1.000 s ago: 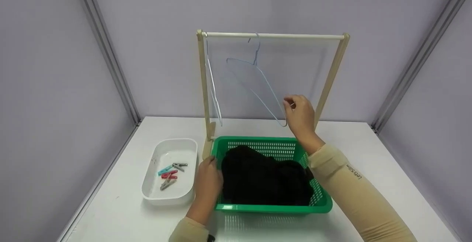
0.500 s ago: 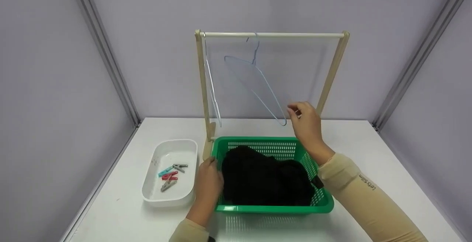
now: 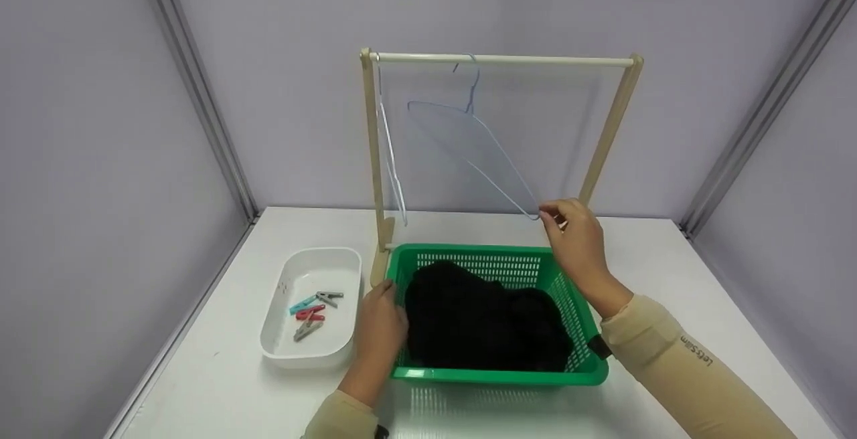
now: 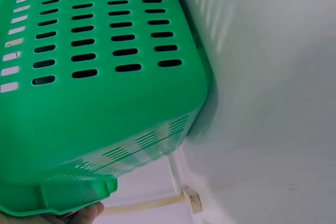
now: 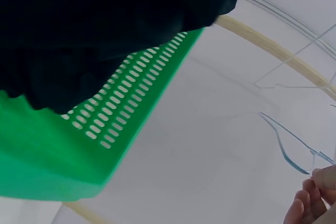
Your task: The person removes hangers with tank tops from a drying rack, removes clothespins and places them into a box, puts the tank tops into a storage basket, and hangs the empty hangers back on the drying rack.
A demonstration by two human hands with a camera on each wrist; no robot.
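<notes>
A thin blue wire clothes hanger [image 3: 471,106] hangs by its hook from the rack's white rail. My right hand [image 3: 577,241] pinches its lower right corner between thumb and fingertips. In the right wrist view, fingers [image 5: 315,192] meet the hanger's bent end. My left hand [image 3: 380,325] grips the left rim of a green plastic basket [image 3: 499,377]. From the left wrist view, only some fingertips [image 4: 90,212] show at the rim, beside the basket's slotted wall. Inside the basket lies a bundled black cloth [image 3: 482,332], its kind not clear.
A second, pale wire hanger [image 3: 396,178] hangs at the rail's left end, by the wooden post [image 3: 372,131]. Left of the basket stands a white tray [image 3: 274,338] with several clothespins [image 3: 310,313]. The basket stands in front of the rack on a white table [image 3: 201,385].
My right hand drew back from the hanger, moving right and down, and now pinches its corner, which has shifted right. The left hand stays on the basket rim.
</notes>
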